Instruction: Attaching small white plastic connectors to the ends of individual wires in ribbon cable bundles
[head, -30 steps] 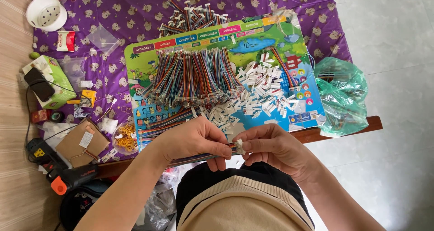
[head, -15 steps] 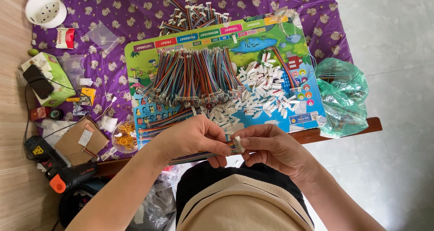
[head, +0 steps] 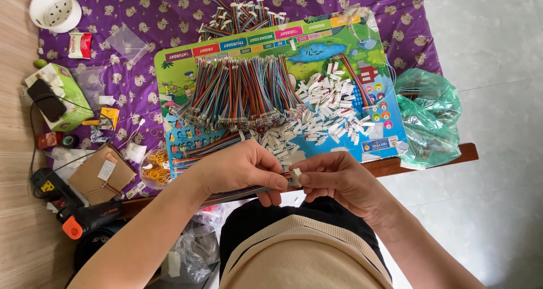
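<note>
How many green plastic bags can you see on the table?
1. The green bag sits at the table's right edge, beside the colourful board, partly hanging over the side. Others may be hidden under the clutter.

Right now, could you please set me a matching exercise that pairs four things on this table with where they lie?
Things:
1. White round plastic bowl
2. Crumpled green plastic bag
3. Small white plastic connector
4. Heap of yellow rubber bands

Places:
A. Between the left hand and right hand
B. Table's right edge
C. Far left corner
D. Left of the left hand

Pairs: 1-C, 2-B, 3-A, 4-D
</note>
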